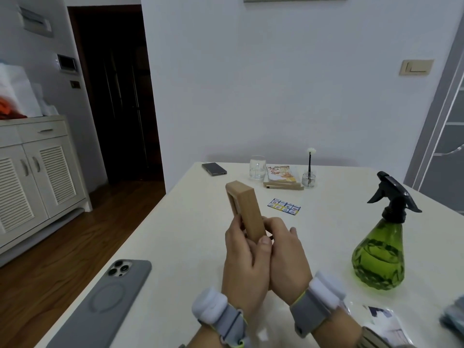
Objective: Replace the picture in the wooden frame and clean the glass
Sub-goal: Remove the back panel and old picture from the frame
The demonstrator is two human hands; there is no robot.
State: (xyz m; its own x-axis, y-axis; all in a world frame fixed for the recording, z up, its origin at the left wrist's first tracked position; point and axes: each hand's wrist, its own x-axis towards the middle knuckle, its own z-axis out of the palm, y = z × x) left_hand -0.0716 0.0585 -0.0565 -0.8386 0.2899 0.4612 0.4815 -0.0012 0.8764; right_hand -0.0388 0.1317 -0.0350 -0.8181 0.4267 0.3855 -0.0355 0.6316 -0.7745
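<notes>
Observed wooden frame (247, 212) edge-on, gripped at its lower end by left hand (242, 259) and right hand (286, 257) over table (185, 234). Noted spray bottle (380, 249) at three o'clock, grey phone (108, 305) at eight o'clock.

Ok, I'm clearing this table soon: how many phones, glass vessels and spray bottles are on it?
Phones: 2, grey phone and dark phone
Glass vessels: 2, tumbler and small vase
Spray bottles: 1, green spray bottle
Total: 5
</notes>
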